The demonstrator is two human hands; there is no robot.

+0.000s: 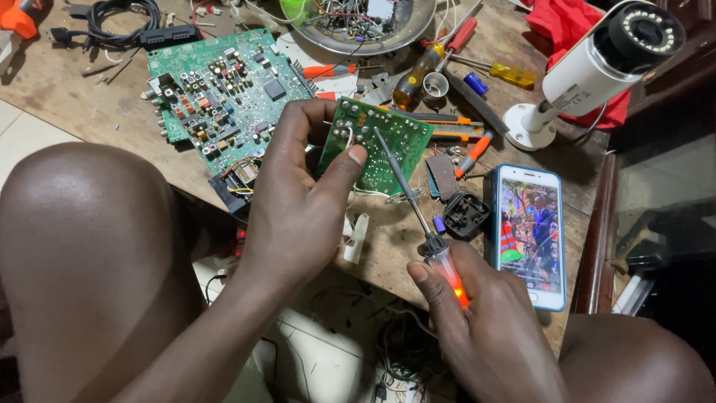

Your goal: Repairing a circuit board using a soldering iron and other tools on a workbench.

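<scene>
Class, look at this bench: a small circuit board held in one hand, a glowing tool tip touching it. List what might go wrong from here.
1. The left hand grips the small green circuit board with the thumb close to the tool tip; a slip might hurt the thumb.
2. The board is held in the air, unsupported, so it may wobble under the glowing tester screwdriver in the right hand.
3. The smartphone lies beside the working hand and could get knocked.
</scene>
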